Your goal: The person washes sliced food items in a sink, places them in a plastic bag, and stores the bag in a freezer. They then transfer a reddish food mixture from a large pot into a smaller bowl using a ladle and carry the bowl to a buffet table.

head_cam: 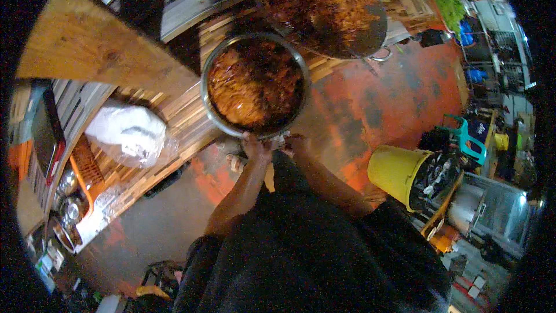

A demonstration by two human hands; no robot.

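Note:
A round metal basin [304,80] stands at the edge of the wooden counter in front of me, filled with an orange-brown food [236,95], partly in shadow. At its near rim is my left hand [257,147], its fingers up against the metal. My right hand [296,144] is close beside it, just below the rim. Between the two hands shows a small pale thing [277,140], too blurred to name. Blur also hides how the fingers of both hands are closed. Beyond the basin lies a wide round pan [373,30] with shredded reddish-brown food [321,8].
A white plastic bag [126,132] rests on the counter [191,115] at left, past a wooden board [100,48]. Metalware [71,208] crowds the far left end. On the red worn floor [391,82] at right stand a yellow bucket [393,174] and a green plastic stool [475,148].

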